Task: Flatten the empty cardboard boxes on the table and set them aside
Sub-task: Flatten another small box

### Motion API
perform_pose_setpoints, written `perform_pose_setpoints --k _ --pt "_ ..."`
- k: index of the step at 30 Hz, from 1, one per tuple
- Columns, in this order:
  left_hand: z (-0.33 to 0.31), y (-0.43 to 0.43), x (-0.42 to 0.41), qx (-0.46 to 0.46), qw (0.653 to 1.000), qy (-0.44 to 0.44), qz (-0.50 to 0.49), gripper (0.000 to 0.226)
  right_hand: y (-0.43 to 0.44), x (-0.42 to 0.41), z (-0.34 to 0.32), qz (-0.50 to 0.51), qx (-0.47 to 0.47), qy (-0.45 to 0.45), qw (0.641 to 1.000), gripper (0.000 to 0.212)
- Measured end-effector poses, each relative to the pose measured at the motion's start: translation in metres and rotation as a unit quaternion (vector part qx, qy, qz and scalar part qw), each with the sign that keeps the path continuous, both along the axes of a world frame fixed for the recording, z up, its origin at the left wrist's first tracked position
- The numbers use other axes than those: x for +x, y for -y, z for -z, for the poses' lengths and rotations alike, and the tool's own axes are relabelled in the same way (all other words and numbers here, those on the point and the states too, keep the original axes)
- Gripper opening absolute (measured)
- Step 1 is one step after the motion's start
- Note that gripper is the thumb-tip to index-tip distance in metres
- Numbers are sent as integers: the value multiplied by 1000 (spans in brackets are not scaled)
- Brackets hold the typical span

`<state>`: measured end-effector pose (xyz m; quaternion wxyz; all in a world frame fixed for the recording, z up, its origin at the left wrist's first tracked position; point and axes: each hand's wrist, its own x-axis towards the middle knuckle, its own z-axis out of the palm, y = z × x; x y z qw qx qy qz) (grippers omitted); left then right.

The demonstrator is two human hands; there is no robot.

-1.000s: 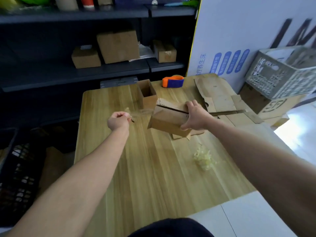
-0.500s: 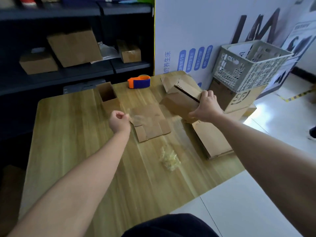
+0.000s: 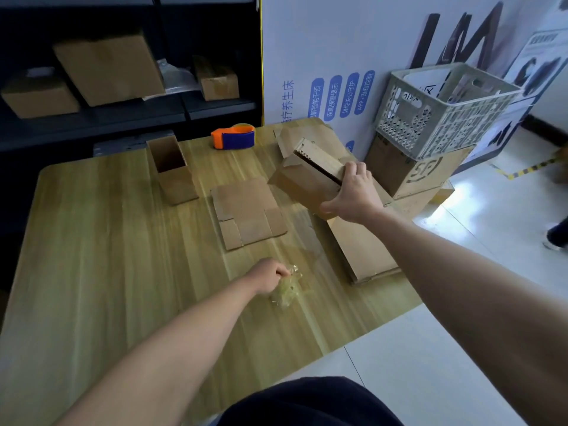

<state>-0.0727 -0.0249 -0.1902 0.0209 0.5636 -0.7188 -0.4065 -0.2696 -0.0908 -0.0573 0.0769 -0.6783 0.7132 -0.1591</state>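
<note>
Here, a small cardboard box [image 3: 302, 182] is held tilted above the right rear part of the table [image 3: 92, 241], its top flaps parted along a dark slit. The right grip [image 3: 353, 195] clasps the box's near end, with the fingers curled over the top edge and the thumb spread along the side. Under that arm, a stack of flattened cardboard [image 3: 365, 253] lies along the table's right edge. A single flat sheet [image 3: 249, 213] with folded-out flaps lies near the table's middle, just left of the held box. Further left an open box [image 3: 172, 170] stands upright and unflattened, its mouth facing up.

Near the front, the left grip [image 3: 270, 279] is curled closed on a wad of crumpled clear tape [image 3: 285, 290] that rests on the table. At the table's far edge sits a tape dispenser [image 3: 233, 137] – orange and blue. Off the table to the right, a grey crate [image 3: 445, 109] sits tilted on a brown carton [image 3: 421, 170] – both against a white printed wall panel. Dark shelving behind the table holds several closed boxes [image 3: 110, 69].
</note>
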Motion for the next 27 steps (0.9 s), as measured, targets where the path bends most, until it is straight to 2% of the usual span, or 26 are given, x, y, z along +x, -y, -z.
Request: perform_pose_setpoints --k 5,11,15,17,21,23,24,26,27 --pt "7 -4 2 49 998 36 15 34 -2 18 0 -24 -5 8 1000 91" --pt "-5 -16 31 107 991 -78 -9 57 -5 52 2 -47 1 21 999 90" --pt "-15 -20 46 139 983 -117 -17 75 -10 77 2 -57 8 26 998 93" --pt "-23 -19 48 133 984 -110 -34 72 -11 87 0 -58 10 26 998 95" --pt "-45 -11 65 24 988 -103 -114 39 -14 105 -4 -57 1 26 998 96" --pt "-57 -7 79 -58 967 -157 -191 25 -15 114 -4 -56 -3 22 998 96" --pt "-65 -4 86 -110 943 -189 -249 19 -15 119 -4 -56 -1 20 998 97" --pt "-86 0 98 -216 871 -246 -367 9 -17 132 -3 -60 7 15 998 100" --pt "-96 2 104 -255 835 -271 -405 13 -18 139 -1 -66 12 10 998 101"
